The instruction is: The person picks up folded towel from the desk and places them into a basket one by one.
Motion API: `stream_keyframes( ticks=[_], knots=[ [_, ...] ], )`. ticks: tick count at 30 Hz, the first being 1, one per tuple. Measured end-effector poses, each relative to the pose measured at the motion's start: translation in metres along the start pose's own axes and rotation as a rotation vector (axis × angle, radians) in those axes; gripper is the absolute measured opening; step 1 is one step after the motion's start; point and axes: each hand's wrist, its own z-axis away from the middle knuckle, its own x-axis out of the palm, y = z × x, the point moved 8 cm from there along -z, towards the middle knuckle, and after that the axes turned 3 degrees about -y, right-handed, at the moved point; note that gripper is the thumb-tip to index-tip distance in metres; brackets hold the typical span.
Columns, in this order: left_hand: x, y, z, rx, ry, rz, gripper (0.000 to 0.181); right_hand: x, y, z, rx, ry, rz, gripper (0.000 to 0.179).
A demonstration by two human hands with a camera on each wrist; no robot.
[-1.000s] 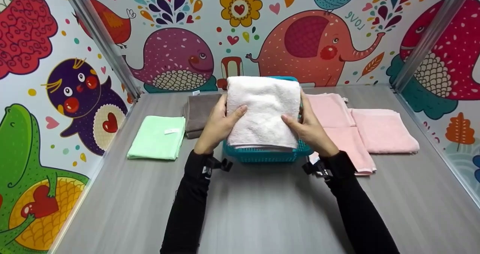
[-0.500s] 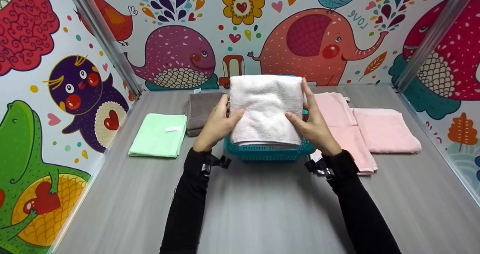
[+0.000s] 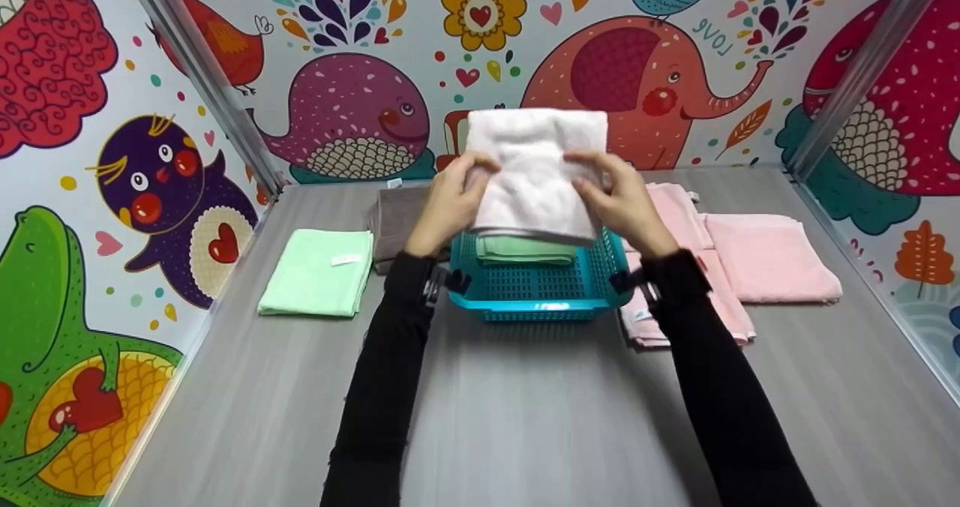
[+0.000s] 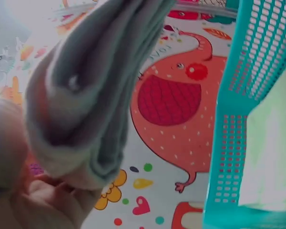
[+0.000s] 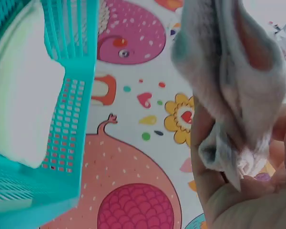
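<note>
A: Grip?
B: Your left hand (image 3: 450, 201) and right hand (image 3: 624, 201) both pinch the white towel (image 3: 536, 173), upper centre of frame.
A: Hidden?
B: It blocks your view of the teal basket's (image 3: 540, 305) back.

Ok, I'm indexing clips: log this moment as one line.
left hand, right hand: gripping white towel; basket: below, green towel inside; right: pink towels

The left sleeve (image 3: 375, 387) and right sleeve (image 3: 731, 387) are both showing plain black, running long and close-fitting. A wide black left strap (image 3: 409, 271) and right strap (image 3: 679, 271) are circling their ends, and a small dark left camera (image 3: 457, 280) and right camera (image 3: 621, 280) are jutting inward, blurred grey fittings (image 3: 433, 288) showing alongside. The left hand (image 3: 451, 198) and right hand (image 3: 624, 201) are going bare.
</note>
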Motion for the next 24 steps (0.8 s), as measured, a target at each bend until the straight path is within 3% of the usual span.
stream_keyframes(
  ticks=[7, 14, 16, 20, 24],
  knots=[
    [0.011, -0.016, -0.032, -0.101, -0.043, -0.074, 0.055, -0.003, 0.015, -0.04, 0.142, -0.059, 0.098, 0.067],
    [0.032, -0.053, -0.043, -0.179, -0.023, -0.257, 0.048, 0.019, 0.05, -0.063, 0.136, -0.144, 0.156, 0.078],
    [0.044, -0.068, -0.041, -0.223, -0.073, -0.299, 0.05, 0.032, 0.065, -0.064, 0.147, -0.186, 0.159, 0.078],
    [0.068, -0.092, -0.034, -0.298, -0.241, -0.423, 0.053, 0.054, 0.092, -0.062, 0.181, -0.273, 0.22, 0.079],
    [0.081, -0.102, -0.03, -0.337, -0.335, -0.522, 0.054, 0.064, 0.103, -0.061, 0.168, -0.294, 0.331, 0.08]
  ],
)
